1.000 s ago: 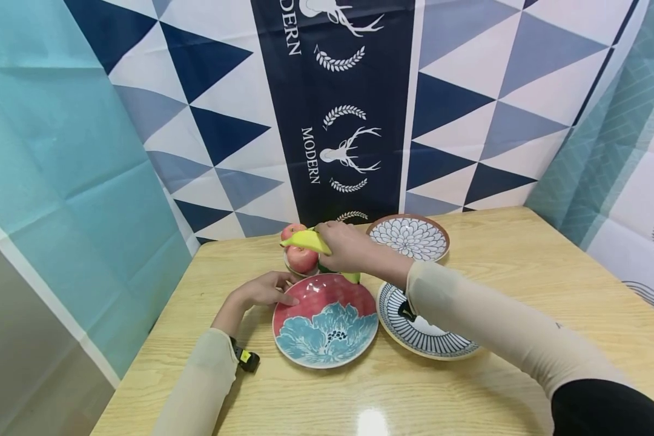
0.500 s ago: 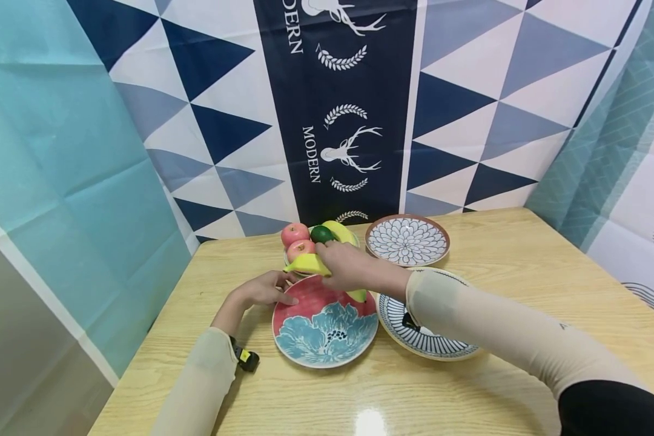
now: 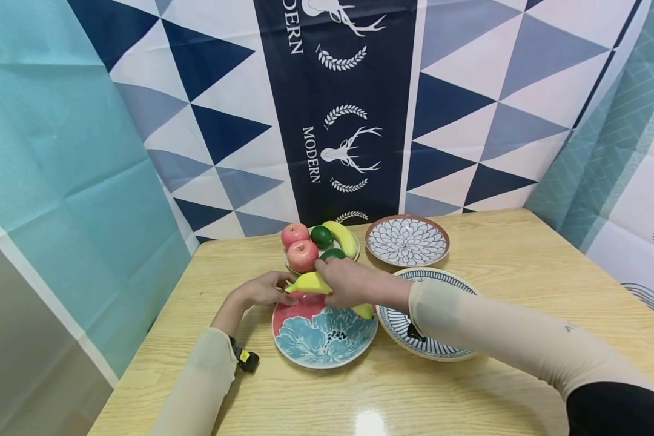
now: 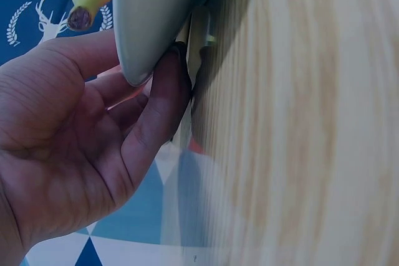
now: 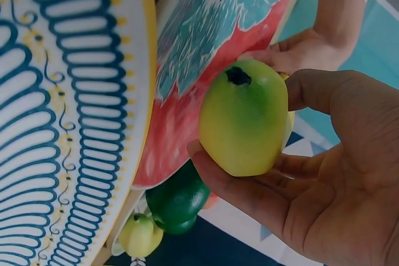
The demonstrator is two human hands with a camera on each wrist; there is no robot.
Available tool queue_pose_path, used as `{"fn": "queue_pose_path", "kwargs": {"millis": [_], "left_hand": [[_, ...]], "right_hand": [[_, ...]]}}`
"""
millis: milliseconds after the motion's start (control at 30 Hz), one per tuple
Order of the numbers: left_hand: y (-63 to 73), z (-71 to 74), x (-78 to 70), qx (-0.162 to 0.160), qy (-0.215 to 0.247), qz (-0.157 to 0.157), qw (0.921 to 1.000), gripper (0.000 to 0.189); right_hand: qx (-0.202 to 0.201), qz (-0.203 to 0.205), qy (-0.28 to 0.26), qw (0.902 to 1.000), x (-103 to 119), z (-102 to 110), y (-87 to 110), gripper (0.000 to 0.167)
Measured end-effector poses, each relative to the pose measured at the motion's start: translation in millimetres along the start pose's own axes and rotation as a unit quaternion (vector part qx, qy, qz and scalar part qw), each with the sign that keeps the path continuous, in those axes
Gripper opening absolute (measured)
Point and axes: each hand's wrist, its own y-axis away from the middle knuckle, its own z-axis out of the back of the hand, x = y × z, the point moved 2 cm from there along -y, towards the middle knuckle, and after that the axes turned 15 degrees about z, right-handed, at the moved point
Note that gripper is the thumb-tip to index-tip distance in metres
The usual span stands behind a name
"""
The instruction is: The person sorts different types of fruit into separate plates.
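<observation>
My right hand (image 3: 351,281) holds a yellow banana (image 3: 310,283) over the far part of a plate (image 3: 327,348) with a red ground and a blue flower. In the right wrist view, fingers and thumb wrap the banana (image 5: 243,123), its dark tip towards the camera. At the plate's left rim, my left hand (image 3: 263,289) grips the edge. The left wrist view shows fingers below the raised rim (image 4: 140,35). Just behind stands a fruit dish (image 3: 287,265) with apples (image 3: 302,256), dark green fruits (image 3: 322,236) resembling avocados, and another banana (image 3: 342,238).
To the right lies a blue-and-white striped plate (image 3: 433,349), partly under my right forearm. Behind it is a brown-rimmed plate (image 3: 407,242) with a petal pattern. A patterned curtain (image 3: 354,121) hangs along the back edge of the wooden table (image 3: 283,406).
My right hand has brought the banana down and towards me, from above the fruit dish to over the flowered plate, uncovering the fruit behind. My left hand has stayed on the rim.
</observation>
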Motion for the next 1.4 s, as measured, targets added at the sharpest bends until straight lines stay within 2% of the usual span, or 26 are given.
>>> {"fn": "queue_pose_path", "kwargs": {"millis": [133,300,500,633,767,967,1400], "left_hand": [[0.0,-0.1,0.0,-0.001,-0.003,-0.008,1.0,0.038],[-0.8,0.6,1.1,0.002,-0.011,-0.016,0.9998,0.043],[-2.9,1.1,2.1,0.01,-0.005,-0.005,0.9999,0.043],[-1.7,1.1,1.2,0.01,-0.009,-0.011,0.9999,0.041],[-0.3,1.0,0.1,0.007,-0.007,-0.008,0.9999,0.042],[-0.4,0.8,-0.4,0.006,0.002,0.006,1.0,0.042],[0.0,-0.2,-0.6,0.005,-0.001,0.006,1.0,0.04]], "right_hand": [[0.011,0.005,-0.005,0.9999,5.0,-3.5,1.4,0.059],[0.027,0.012,-0.017,0.9994,13.7,-8.0,4.6,0.066],[0.03,0.054,-0.002,0.9981,24.5,-12.8,5.6,0.055],[0.04,0.071,0.001,0.9967,29.4,-15.9,6.7,0.052],[0.062,0.063,-0.021,0.9958,33.1,-18.3,8.3,0.053],[0.076,0.051,-0.041,0.995,37.0,-18.9,9.2,0.057],[0.083,0.052,-0.036,0.9946,38.9,-21.9,9.1,0.051]]}}
